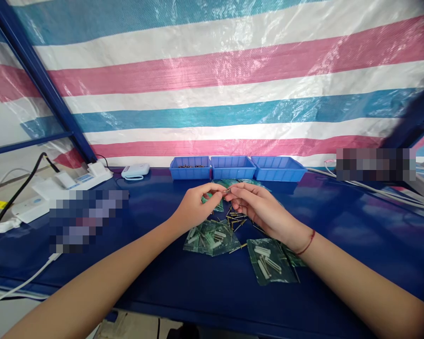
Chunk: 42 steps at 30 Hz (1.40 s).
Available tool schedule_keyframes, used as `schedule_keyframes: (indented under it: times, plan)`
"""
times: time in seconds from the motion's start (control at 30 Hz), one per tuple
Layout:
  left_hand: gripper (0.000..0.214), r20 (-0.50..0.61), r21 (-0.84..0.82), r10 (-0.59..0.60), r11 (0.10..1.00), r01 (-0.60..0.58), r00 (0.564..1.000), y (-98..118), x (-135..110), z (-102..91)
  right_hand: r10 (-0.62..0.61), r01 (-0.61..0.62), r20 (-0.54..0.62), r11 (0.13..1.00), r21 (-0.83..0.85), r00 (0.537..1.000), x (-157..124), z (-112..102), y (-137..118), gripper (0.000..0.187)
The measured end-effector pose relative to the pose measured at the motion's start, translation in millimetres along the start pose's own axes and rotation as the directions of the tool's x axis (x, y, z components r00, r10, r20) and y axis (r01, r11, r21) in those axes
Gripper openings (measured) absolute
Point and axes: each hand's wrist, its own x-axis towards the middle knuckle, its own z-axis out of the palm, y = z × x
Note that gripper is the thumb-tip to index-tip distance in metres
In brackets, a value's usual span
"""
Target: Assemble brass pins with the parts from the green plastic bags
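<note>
My left hand (201, 205) and my right hand (257, 205) meet above the middle of the blue table. Between their fingertips is a small, shiny metal fastener (227, 190), pinched from both sides; its exact kind is too small to make out. Below the hands lies a loose pile of brass-coloured screws (236, 216). A clear plastic bag (212, 239) with white plugs and metal pieces lies under my left hand. Another such bag (273, 261) is nearer the front edge, below my right wrist. More green-tinted bags lie behind the hands, partly hidden.
Three blue bins line the back: the left bin (190, 174) holds small brown metal parts, beside a middle bin (232, 173) and a right bin (280, 174). A pale blue device (135, 171) and a white power strip (67, 186) with cables are left; cables (371, 187) run right.
</note>
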Motion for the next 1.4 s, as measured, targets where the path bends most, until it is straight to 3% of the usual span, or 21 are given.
schedule_keyframes:
  times: [0.1, 0.17, 0.27, 0.33, 0.4, 0.5, 0.6, 0.67, 0.8, 0.87, 0.97, 1.07, 1.17, 1.3, 1.4]
  plan:
    - [0.021, 0.001, 0.032, 0.027, 0.999, -0.027, 1.0, -0.4, 0.5, -0.6, -0.142, 0.137, -0.02, 0.978, -0.157, 0.99, -1.4, -0.4, -0.2, 0.02]
    - [0.022, -0.01, 0.056, 0.054, 0.997, -0.054, 0.998, 0.5, 0.8, -0.2, -0.328, 0.298, -0.016, 0.877, -0.377, 0.945, -4.1, 0.2, -2.0, 0.016]
    - [0.025, -0.005, 0.024, 0.038, 0.999, -0.037, 0.999, 3.7, -1.1, 2.6, -0.581, 0.504, 0.141, 0.53, -0.682, 0.802, -9.0, 1.4, -5.1, 0.011]
    - [0.028, 0.033, -0.067, 0.003, 0.998, -0.001, 0.999, 5.7, -3.4, 5.2, -0.646, 0.574, 0.273, 0.315, -0.756, 0.713, -11.0, 1.8, -6.2, 0.011]
    - [0.029, 0.085, -0.182, -0.008, 0.983, 0.023, 0.996, 5.8, -3.9, 6.4, -0.66, 0.606, 0.343, 0.216, -0.765, 0.668, -11.4, 1.5, -6.4, 0.011]
    - [0.029, 0.059, -0.152, 0.013, 0.988, -0.004, 0.998, -0.1, 7.4, -1.0, -0.654, 0.587, 0.316, 0.243, -0.773, 0.687, -9.6, -0.1, -6.5, 0.016]
    - [0.031, -0.143, 0.11, 0.044, 0.994, -0.029, 0.989, -13.3, 38.5, -22.9, -0.643, 0.523, 0.213, 0.34, -0.782, 0.736, -5.6, -3.6, -6.9, 0.021]
    - [0.033, -0.216, 0.186, 0.058, 0.982, -0.017, 0.975, -24.2, 65.3, -40.5, -0.63, 0.489, 0.182, 0.357, -0.796, 0.755, -2.5, -6.4, -6.4, 0.016]
    - [0.036, -0.213, 0.362, 0.095, 0.932, -0.012, 0.972, -41.2, 100.6, -62.9, -0.561, 0.547, 0.336, 0.261, -0.795, 0.757, 1.0, -8.6, -2.1, 0.013]
    - [0.036, -0.152, 0.429, 0.099, 0.903, -0.025, 0.983, -43.7, 98.1, -66.0, -0.484, 0.604, 0.464, 0.183, -0.776, 0.742, 0.2, -6.0, 0.4, 0.021]
    - [0.026, 0.049, 0.465, 0.054, 0.882, -0.07, 0.997, -38.8, 72.6, -66.7, -0.349, 0.645, 0.59, 0.057, -0.762, 0.728, -2.2, 1.3, 2.8, 0.04]
    - [0.019, 0.236, 0.458, -0.015, 0.883, -0.098, 0.972, -29.7, 42.2, -66.3, -0.252, 0.639, 0.631, -0.061, -0.767, 0.734, -2.6, 7.8, 4.0, 0.054]
    - [0.023, 0.263, 0.46, -0.036, 0.883, -0.092, 0.964, -24.9, 25.8, -61.4, -0.204, 0.622, 0.642, -0.159, -0.766, 0.739, 0.6, 9.2, 6.2, 0.056]
    - [0.025, 0.233, 0.456, -0.011, 0.885, -0.099, 0.972, -23.5, 21.3, -47.5, -0.227, 0.61, 0.624, -0.139, -0.78, 0.747, 6.6, 5.0, 9.9, 0.032]
    - [0.025, 0.232, 0.442, 0.009, 0.89, -0.114, 0.973, -18.5, 20.8, -39.3, -0.253, 0.613, 0.614, -0.093, -0.784, 0.747, 8.5, 3.0, 11.4, 0.026]
